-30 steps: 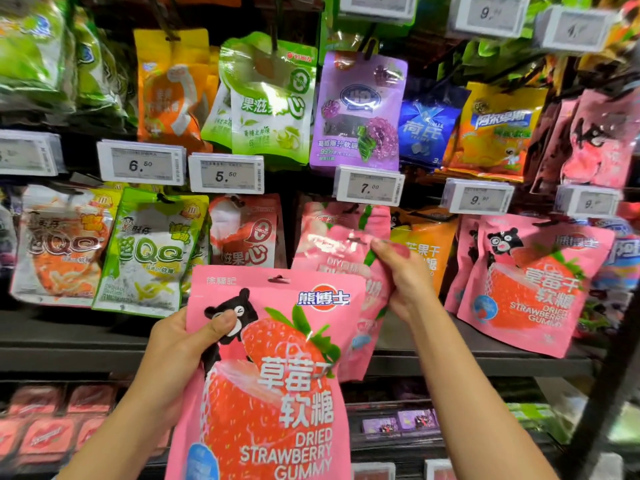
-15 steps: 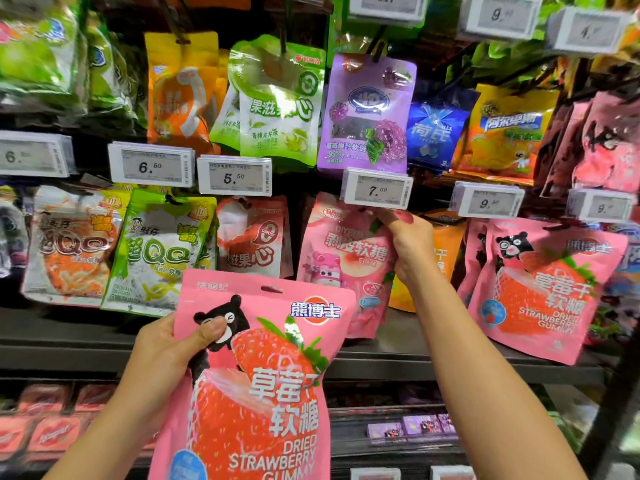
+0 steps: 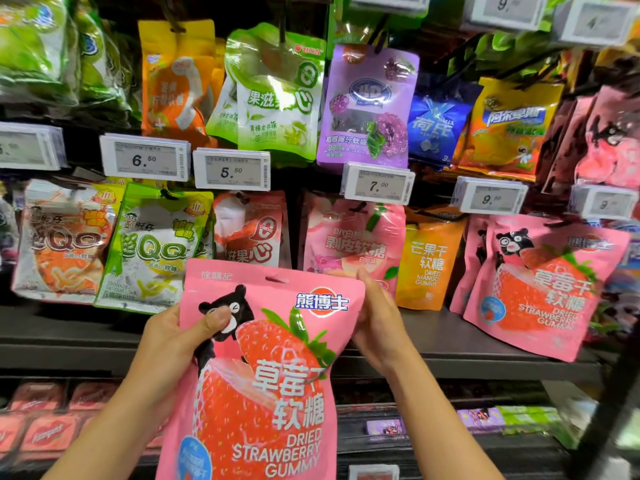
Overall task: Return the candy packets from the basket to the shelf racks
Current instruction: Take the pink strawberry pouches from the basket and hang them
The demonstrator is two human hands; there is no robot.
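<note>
Right now both hands are holding one pink strawberry gummy packet low in front of the racks: the left hand is gripping its left edge with the thumb pressing on the bear print, and the right hand is curling round its upper right corner. The packet's bottom is running off the lower edge of view, and the basket is not showing at all. Its hang hole is sitting near the top, uncovered. Further back, matching strawberry packets are hanging at the right, under a price tag reading nine-something. The hook there is hiding behind that tag, so the hole is likely going to miss it, or the packet could be landing on the nearer peach packet's peg instead. Blur is smearing the far-right tags.
</note>
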